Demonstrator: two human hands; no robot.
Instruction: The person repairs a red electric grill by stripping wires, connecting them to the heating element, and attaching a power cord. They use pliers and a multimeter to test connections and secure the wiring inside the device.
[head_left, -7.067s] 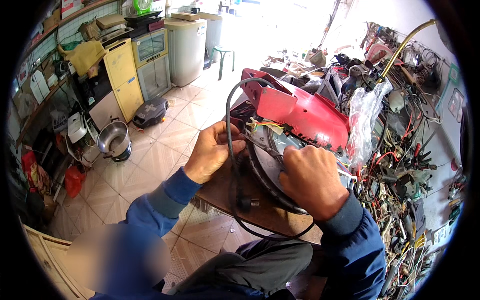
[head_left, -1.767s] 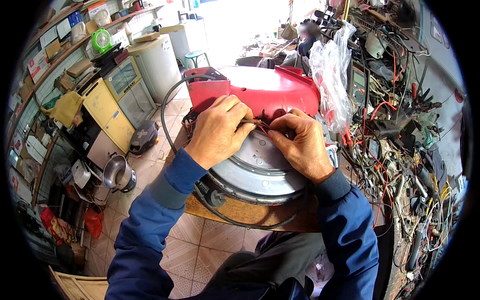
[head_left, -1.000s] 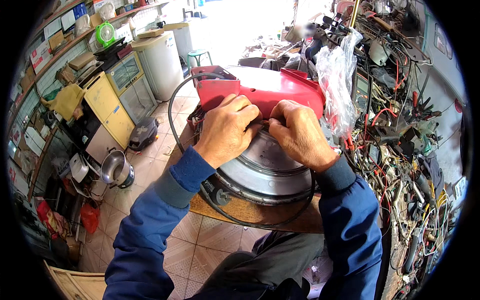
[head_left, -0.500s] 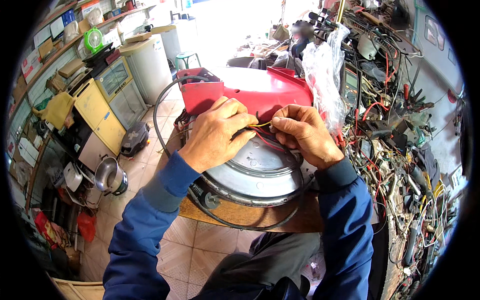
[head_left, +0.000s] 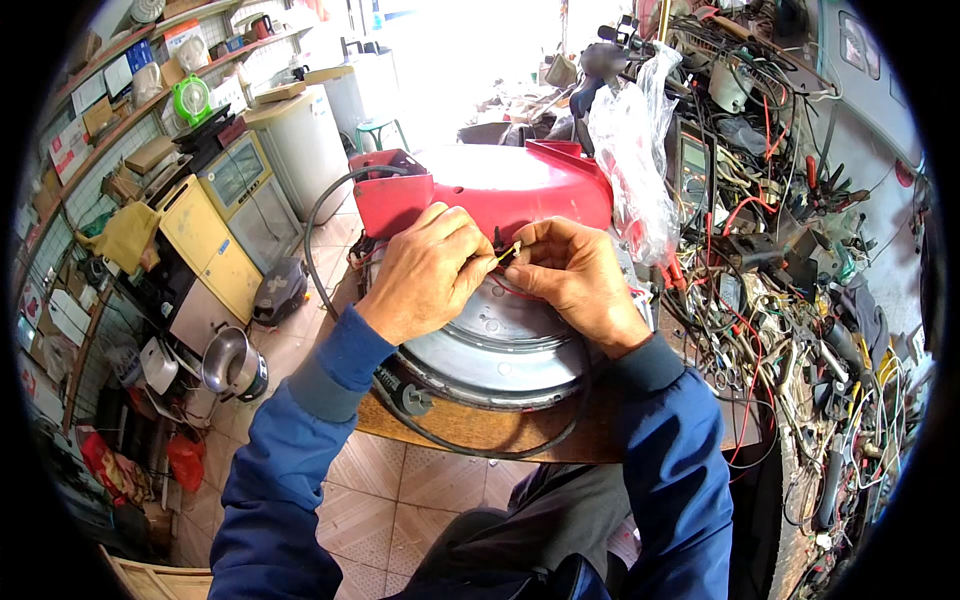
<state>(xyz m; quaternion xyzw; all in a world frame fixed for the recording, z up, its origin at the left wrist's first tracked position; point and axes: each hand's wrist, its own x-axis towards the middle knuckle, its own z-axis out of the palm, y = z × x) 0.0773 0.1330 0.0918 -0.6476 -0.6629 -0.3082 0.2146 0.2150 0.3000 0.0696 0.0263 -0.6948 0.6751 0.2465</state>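
Note:
A round silver metal base (head_left: pixel 490 360) rests on a wooden table (head_left: pixel 480 435), behind it a red housing (head_left: pixel 520 190). My left hand (head_left: pixel 420 275) is closed on thin wires (head_left: pixel 505 253) over the base's back part, its fingertips partly hidden. Just to its right, my right hand (head_left: pixel 575 285) pinches the yellow wire near a small pale tip. Red wires show beneath the fingers. A black cable (head_left: pixel 500 452) loops round the front of the base, and its plug (head_left: pixel 412 398) lies at the front left.
A clear plastic bag (head_left: pixel 640 170) hangs right of the housing. A dense pile of wires and tools (head_left: pixel 800 350) fills the right side. Cabinets (head_left: pixel 230 260), a steel pot (head_left: pixel 230 360) and shelves line the left. A green stool (head_left: pixel 380 130) stands toward the bright background.
From about seven seconds ago, the view has turned and the left hand has moved onto the wires. In the last half second, the right hand has drawn closer to the left, its thumb lower.

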